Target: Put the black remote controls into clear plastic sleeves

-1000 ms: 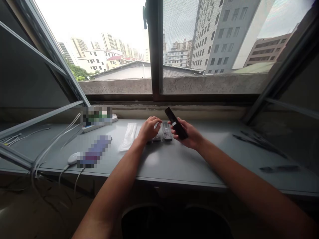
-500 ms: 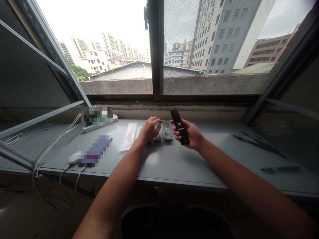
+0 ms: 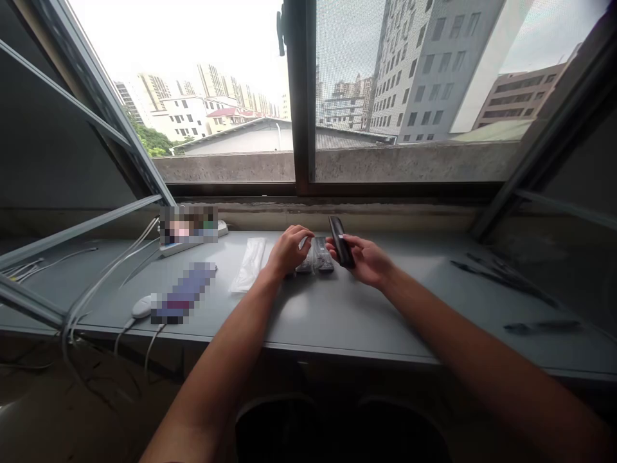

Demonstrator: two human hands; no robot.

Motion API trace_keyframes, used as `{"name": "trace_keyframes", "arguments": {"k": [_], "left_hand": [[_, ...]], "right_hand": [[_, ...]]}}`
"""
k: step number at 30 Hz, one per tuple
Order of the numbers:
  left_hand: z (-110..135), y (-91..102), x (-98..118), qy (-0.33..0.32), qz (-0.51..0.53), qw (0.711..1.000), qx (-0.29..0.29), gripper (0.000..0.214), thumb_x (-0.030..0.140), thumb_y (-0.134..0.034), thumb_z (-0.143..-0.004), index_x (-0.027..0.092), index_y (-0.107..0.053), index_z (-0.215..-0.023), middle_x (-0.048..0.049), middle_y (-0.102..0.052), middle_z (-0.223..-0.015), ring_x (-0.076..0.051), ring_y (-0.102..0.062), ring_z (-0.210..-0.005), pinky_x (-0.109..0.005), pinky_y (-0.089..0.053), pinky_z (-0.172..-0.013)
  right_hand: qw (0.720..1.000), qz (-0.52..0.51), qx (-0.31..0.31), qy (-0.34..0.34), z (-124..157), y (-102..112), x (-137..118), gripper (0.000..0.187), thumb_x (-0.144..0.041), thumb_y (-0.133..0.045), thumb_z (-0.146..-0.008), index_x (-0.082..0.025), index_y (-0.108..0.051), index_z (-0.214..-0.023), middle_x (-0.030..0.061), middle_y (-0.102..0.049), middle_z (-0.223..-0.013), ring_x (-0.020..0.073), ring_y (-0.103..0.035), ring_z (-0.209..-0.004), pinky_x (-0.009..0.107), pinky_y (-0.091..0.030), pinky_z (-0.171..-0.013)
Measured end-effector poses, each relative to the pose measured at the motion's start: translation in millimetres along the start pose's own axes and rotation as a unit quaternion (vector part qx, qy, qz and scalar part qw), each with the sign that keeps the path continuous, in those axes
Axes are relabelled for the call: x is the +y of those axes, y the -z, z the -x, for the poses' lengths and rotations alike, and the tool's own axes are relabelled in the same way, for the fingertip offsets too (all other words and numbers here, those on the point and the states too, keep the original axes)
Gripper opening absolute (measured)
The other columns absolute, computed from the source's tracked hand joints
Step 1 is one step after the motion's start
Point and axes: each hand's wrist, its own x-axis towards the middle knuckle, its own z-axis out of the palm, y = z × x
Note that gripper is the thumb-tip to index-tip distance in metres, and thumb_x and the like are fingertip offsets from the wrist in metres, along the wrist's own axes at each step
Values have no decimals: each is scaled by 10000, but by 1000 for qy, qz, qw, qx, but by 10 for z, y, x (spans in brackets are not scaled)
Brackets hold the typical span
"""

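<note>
My right hand [image 3: 369, 258] grips a black remote control [image 3: 341, 240] above the table, its buttons turned out of sight and a plain dark side facing me. To the left, my left hand [image 3: 289, 249] is bent over the tabletop, thumb and forefinger apart, with nothing visible between them. Next to its fingertips lies a dark item in clear plastic wrap [image 3: 322, 256], and a similar one [image 3: 304, 263] is partly covered by the hand. Whether the left hand touches them I cannot tell.
Left of my left arm lie white plastic sleeves [image 3: 249, 265]. Farther left are a white power strip [image 3: 193, 242], a blurred-out bluish item [image 3: 186, 292] and a white round charger [image 3: 142, 307] with cables. Dark cables [image 3: 506, 280] lie on the right. A window [image 3: 303, 96] rises behind.
The right hand has rolled the remote, so its button face no longer shows. The left hand has stayed in place.
</note>
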Motion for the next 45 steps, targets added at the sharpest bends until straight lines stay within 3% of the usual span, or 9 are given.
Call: {"name": "trace_keyframes", "arguments": {"k": [6,11,17,23,27,32,35,40,45], "left_hand": [[5,-7,-14,-4,0,1000,1,217,90,-634,-982,231,-762,-1084,-73,-783,-1110,-249,-713,-1078,-433,-597,-1000],[12,-14,-26,-6,1,1000,3,212,99,-633,-987,234,-760,-1090,-71,-780,-1111,-246,-714,-1079,-430,-598,-997],[3,-7,-14,-2,-5,1000,1,208,99,-635,-987,239,-764,-1072,-72,-781,-1109,-245,-717,-1085,-430,-603,-1001],[7,-12,-24,-8,-1,1000,3,214,93,-625,-986,230,-760,-1080,-75,-781,-1109,-246,-714,-1072,-431,-598,-997],[12,-14,-24,-5,0,1000,3,226,94,-624,-984,236,-762,-1094,-73,-781,-1116,-247,-714,-1079,-436,-596,-1006],[7,-2,-8,0,-2,1000,-1,224,91,-627,-982,238,-765,-1080,-75,-783,-1113,-250,-718,-1076,-443,-601,-1006],[6,2,-3,-1,-2,1000,0,216,96,-634,-984,240,-765,-1077,-74,-779,-1108,-252,-714,-1079,-438,-601,-1001],[8,-2,-8,-11,6,1000,9,202,101,-627,-989,226,-762,-1075,-80,-773,-1096,-255,-706,-1063,-436,-601,-984],[8,-4,-10,-3,-3,1000,0,228,85,-632,-976,240,-761,-1082,-72,-778,-1110,-250,-713,-1074,-434,-597,-999]], "right_hand": [[997,-26,-72,-26,42,4,-26,356,-413,-413,-1164,-170,-667,-1219,101,-731,-914,148,-592,-575,197,-446,-353],[993,-26,-106,-47,51,10,-24,410,-459,-441,-1157,-140,-688,-1230,32,-602,-773,133,-521,-545,204,-469,-393],[999,27,-38,2,56,-61,25,197,-298,-576,-1113,-160,-696,-1187,111,-760,-998,184,-704,-741,269,-627,-588],[997,10,-81,-14,69,-42,-3,369,-401,-399,-1162,-174,-683,-1224,92,-729,-912,151,-572,-577,219,-450,-399],[995,1,-97,-14,67,-17,-11,305,-311,-448,-1119,-162,-697,-1215,67,-673,-843,159,-561,-587,230,-475,-414],[998,29,-46,8,33,-13,9,180,-318,-600,-1098,-175,-701,-1144,54,-692,-817,180,-667,-686,259,-597,-526],[999,42,-13,-2,22,-18,14,154,-286,-597,-1102,-166,-687,-1138,119,-773,-943,218,-743,-778,285,-642,-570],[998,5,-60,-13,32,-27,7,337,-370,-417,-1164,-149,-672,-1186,171,-774,-1023,175,-647,-643,214,-458,-365],[995,-3,-87,-46,62,-35,-6,374,-370,-396,-1160,-154,-696,-1216,65,-662,-812,133,-515,-531,192,-430,-359]]}}
